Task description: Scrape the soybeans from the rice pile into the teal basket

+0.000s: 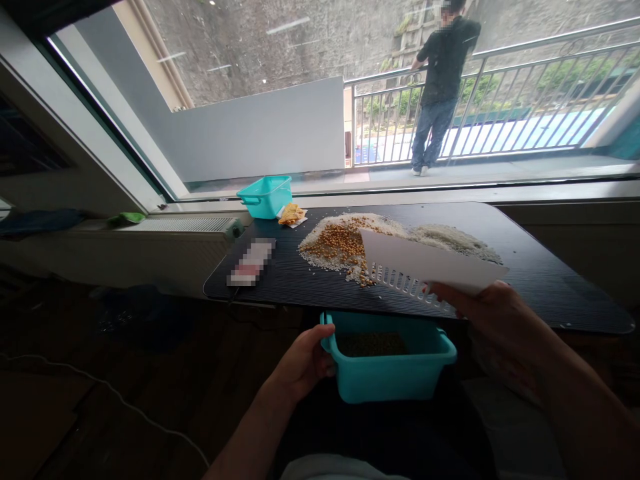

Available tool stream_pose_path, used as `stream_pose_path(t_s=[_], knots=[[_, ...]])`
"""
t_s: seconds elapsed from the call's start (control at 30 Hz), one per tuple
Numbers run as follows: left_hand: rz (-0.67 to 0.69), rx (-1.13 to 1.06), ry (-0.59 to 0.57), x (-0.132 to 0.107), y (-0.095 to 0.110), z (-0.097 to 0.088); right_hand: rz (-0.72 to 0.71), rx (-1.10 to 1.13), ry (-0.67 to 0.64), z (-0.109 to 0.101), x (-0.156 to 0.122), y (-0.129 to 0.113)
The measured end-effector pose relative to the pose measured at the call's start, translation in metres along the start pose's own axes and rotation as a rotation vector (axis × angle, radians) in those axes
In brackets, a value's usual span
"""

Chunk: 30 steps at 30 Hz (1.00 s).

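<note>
My left hand point(303, 360) grips the left rim of a turquoise plastic bin point(390, 380), held just below the table's front edge. Small dark greenish grains point(373, 343) cover the bin's bottom. Over the tabletop, my right hand point(493, 303) is closed on the right end of a stiff white sheet point(430, 257) with a row of slots along its lower edge. The sheet's left end meets a heap of yellow-orange kernels point(340, 241) mixed with white rice point(313, 247), hiding part of it. Behind the sheet to the right lies a paler grain pile point(450, 237).
Another turquoise bin point(267, 200) stands at the dark table's point(560, 287) back left, beside yellow food pieces point(291, 214) on white paper. A blurred-out phone-like object point(251, 262) lies at the left. Beyond the window, a person point(443, 80) leans on a railing.
</note>
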<state>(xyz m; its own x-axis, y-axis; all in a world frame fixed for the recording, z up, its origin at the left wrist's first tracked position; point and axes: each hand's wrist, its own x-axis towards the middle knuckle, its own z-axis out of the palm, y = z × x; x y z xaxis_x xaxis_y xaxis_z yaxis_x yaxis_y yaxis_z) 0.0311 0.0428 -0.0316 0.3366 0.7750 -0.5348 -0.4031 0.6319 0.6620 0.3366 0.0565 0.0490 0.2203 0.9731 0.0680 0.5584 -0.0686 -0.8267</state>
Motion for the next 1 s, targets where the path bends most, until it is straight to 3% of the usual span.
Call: stream_pose_path(t_s=[0.27, 0.43, 0.67, 1.0], knots=[[-0.002, 0.003, -0.005, 0.001, 0.0, -0.001, -0.068, 0.046, -0.089, 0.014, 0.006, -0.008], [0.002, 0.001, -0.005, 0.001, 0.0, 0.0, -0.038, 0.035, -0.117, 0.01, 0.004, 0.004], [0.004, -0.002, -0.001, 0.002, -0.001, -0.001, -0.005, -0.017, -0.01, 0.003, 0.005, 0.004], [-0.005, -0.017, -0.019, 0.002, -0.001, -0.003, 0.031, -0.017, -0.025, 0.002, 0.004, 0.007]])
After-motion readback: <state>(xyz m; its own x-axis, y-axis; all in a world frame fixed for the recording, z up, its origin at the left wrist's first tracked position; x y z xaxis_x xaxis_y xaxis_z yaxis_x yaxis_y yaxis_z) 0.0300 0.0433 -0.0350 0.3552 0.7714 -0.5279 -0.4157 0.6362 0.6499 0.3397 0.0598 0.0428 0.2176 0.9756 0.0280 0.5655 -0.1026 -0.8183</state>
